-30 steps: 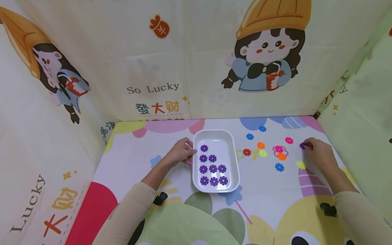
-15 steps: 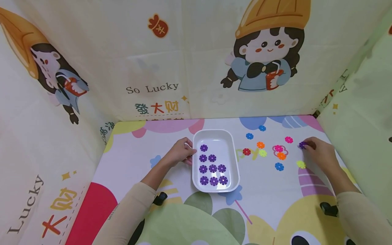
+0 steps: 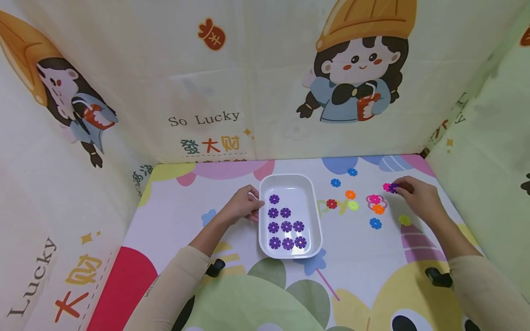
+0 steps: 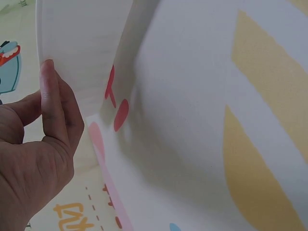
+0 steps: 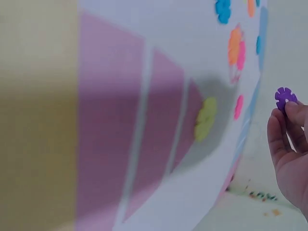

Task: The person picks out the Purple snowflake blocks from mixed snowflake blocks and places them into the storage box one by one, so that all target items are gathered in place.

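Observation:
A white rectangular tray (image 3: 317, 220) lies mid-table, with several purple snowflake-shaped plastic discs (image 3: 286, 226) in rows inside. My left hand (image 3: 242, 204) holds the tray's left rim; in the left wrist view, its fingers (image 4: 52, 96) lie against the tray's outer wall (image 4: 82, 48). At the right, my right hand (image 3: 420, 195) pinches one purple disc (image 5: 285, 97) between thumb and fingers, raised off the table. From the head view this disc partly covers a pink disc (image 3: 387, 187).
Loose discs lie right of the tray: a red one (image 3: 331, 203), orange ones (image 3: 350, 194), blue ones (image 3: 375, 223), yellow-green ones (image 3: 405, 220) and another pink one (image 3: 374, 199). Printed cloth walls (image 3: 269, 92) stand at the back and both sides.
My right hand has moved up and to the left with the purple disc, now over the edge of a pink disc. The left hand stays at the tray.

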`<state>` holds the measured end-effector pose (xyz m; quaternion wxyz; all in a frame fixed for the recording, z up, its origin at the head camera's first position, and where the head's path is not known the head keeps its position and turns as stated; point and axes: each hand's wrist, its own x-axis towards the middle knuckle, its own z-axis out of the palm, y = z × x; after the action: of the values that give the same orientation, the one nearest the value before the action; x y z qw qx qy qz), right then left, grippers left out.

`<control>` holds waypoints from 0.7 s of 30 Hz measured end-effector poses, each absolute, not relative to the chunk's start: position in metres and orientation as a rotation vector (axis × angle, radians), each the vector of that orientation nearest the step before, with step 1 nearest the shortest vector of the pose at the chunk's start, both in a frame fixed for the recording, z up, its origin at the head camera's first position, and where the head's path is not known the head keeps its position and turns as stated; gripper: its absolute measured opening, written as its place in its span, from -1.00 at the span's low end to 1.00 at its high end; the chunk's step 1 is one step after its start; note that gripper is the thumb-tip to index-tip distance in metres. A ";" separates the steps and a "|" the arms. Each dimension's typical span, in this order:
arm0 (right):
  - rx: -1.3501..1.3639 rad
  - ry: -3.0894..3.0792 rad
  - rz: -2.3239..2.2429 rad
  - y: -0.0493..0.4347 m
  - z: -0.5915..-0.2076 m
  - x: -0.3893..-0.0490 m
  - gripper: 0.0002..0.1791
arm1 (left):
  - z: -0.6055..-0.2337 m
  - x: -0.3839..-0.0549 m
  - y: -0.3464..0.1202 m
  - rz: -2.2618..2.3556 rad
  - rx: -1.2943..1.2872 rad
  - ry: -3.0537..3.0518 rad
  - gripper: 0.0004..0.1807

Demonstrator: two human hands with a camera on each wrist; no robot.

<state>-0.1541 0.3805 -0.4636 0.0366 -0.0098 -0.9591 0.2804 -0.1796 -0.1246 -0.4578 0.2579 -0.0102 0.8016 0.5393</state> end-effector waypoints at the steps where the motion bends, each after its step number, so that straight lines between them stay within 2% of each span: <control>1: -0.005 -2.941 0.863 0.377 -0.461 -0.155 -0.75 | -0.458 -0.179 -0.125 1.456 -0.026 2.178 -0.71; 21: 0.451 -3.118 0.939 0.300 -0.423 -0.182 -0.76 | -0.454 -0.178 -0.123 1.443 -0.028 2.188 -0.70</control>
<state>-0.1824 0.2996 -0.4232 -0.0727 0.1368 -0.9459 0.2849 -0.1783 -0.1233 -0.4544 0.2574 -0.0104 0.8066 0.5319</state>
